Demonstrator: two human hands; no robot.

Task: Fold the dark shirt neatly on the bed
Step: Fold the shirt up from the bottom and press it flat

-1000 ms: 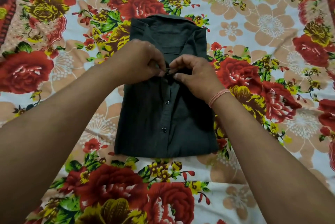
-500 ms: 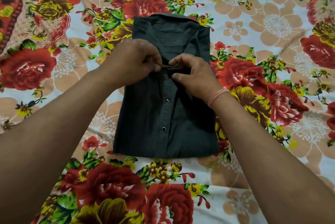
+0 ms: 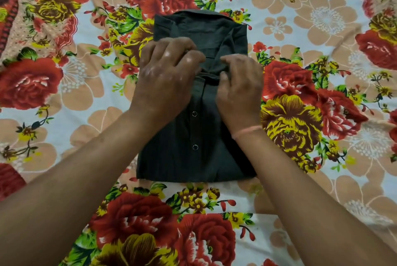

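1. Two bare arms reach in from the bottom, over a sheet (image 3: 247, 192) with big red and yellow flowers
2. The shirt (image 3: 171, 158) lies flat on the sheet in the middle. It is folded into a tall block, with its straight bottom edge closest
3. Two round snaps (image 3: 195, 147) sit one above the other on the shirt front, between the two wrists
4. A thin pink band (image 3: 247, 131) goes round the right wrist
5. The left hand (image 3: 167, 76) is on the left of the shirt front, knuckles up, fingers bent down onto the cloth. It is blurry, so I cannot tell if it holds the cloth or only presses it
6. The right hand (image 3: 240, 87) is just beside it, with a small gap between them. Its thumb (image 3: 223, 76) and bent fingers grab a little ridge of cloth in the middle of the shirt
7. The collar (image 3: 199, 15) is at the far end of the shirt
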